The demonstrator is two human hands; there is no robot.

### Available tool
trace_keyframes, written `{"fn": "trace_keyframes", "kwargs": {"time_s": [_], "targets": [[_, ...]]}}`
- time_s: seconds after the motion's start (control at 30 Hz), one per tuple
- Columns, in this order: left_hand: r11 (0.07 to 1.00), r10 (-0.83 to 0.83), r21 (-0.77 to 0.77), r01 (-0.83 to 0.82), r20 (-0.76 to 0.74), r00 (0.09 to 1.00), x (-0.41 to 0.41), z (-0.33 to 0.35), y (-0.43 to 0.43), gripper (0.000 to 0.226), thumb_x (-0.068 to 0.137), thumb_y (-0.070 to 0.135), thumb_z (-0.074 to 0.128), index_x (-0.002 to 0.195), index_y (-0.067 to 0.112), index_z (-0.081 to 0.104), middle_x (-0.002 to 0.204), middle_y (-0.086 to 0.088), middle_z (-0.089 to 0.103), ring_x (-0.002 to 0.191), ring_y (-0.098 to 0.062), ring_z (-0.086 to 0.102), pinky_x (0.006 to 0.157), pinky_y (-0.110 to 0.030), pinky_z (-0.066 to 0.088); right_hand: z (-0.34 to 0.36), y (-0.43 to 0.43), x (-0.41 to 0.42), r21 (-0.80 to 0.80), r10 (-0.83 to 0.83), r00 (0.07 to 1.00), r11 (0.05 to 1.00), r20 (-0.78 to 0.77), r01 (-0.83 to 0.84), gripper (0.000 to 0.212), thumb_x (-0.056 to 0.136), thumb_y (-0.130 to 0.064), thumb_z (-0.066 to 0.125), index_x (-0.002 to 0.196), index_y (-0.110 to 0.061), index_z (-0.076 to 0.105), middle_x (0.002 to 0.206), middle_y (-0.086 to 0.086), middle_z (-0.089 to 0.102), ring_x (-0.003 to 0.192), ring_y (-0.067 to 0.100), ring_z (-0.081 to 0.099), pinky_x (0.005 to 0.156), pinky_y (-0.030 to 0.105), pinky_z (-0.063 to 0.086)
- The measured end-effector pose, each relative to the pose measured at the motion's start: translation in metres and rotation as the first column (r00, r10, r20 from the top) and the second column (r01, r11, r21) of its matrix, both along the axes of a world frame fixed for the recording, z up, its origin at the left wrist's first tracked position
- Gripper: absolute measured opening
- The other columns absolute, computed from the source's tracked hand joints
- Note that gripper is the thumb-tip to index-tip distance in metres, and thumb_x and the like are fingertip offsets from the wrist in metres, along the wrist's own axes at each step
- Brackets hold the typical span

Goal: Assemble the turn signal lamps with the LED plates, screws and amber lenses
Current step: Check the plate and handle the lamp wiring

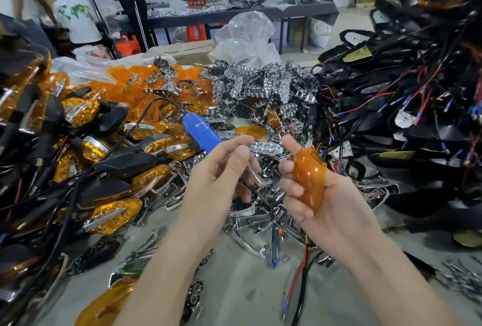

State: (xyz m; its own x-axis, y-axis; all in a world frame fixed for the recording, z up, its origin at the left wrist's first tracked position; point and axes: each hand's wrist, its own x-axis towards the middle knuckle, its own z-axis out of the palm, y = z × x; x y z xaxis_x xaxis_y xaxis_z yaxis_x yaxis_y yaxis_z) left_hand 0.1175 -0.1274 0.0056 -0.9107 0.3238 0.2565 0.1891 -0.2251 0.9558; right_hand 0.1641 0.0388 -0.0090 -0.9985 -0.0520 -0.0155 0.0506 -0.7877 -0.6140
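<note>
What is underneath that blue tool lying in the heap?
The blue tool lies on orange lamps and shiny metal plates. Its lower end is hidden behind the left hand, so what lies under that part cannot be seen.

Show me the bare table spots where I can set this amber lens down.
Bare grey table lies between the forearms, with stray screws, and a strip right of the right forearm, before the black housings. Elsewhere finished lamps and chrome trims crowd it.

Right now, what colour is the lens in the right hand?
Translucent amber-orange. The lens in the right hand shows best in the head view.
</note>
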Motion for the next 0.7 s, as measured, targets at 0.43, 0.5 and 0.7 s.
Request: {"fn": "trace_keyframes", "kwargs": {"time_s": [0.43, 0.5, 0.7], "targets": [[0.999, -0.052, -0.002, 0.052, -0.004, 0.999, 0.007, 0.0012, 0.0087, 0.025, 0.085, 0.043, 0.069, 0.107, 0.034, 0.077, 0.083, 0.011, 0.071, 0.073, -0.008, 0.062, 0.069, -0.022, 0.054, 0.0041, 0.0022, 0.0033, 0.011, 0.177, 0.979, 0.984, 0.106, -0.179, 0.045, 0.099, -0.036, 0.044, 0.122, -0.012, 0.075, 0.077, -0.001, 0.052, 0.049, 0.008, 0.039, 0.041, 0.021, 0.022], [0.998, -0.052, 0.039, 0.051, 0.021, 0.998, 0.0077, 0.0017, 0.0101, 0.029, 0.079, 0.043, 0.068, 0.104, 0.03, 0.078, 0.084, 0.007, 0.074, 0.074, -0.008, 0.065, 0.07, -0.021, 0.054, 0.0033, 0.0014, 0.0029, 0.0, 0.202, 0.974, 0.979, 0.101, -0.203, 0.058, 0.101, -0.054, 0.04, 0.114, -0.01, 0.076, 0.076, -0.001, 0.049, 0.046, 0.008, 0.035, 0.04, 0.022, 0.021], [0.986, -0.147, 0.095, 0.139, 0.084, 0.986, 0.0092, 0.0001, 0.0106, 0.029, 0.082, 0.036, 0.068, 0.104, 0.019, 0.077, 0.081, -0.001, 0.073, 0.084, -0.019, 0.072, 0.077, -0.028, 0.058, 0.0042, -0.0007, 0.0017, 0.091, 0.179, 0.983, 0.979, 0.036, -0.182, 0.065, 0.093, -0.07, 0.047, 0.097, -0.013, 0.078, 0.077, -0.001, 0.049, 0.047, 0.009, 0.034, 0.041, 0.024, 0.02]]}}
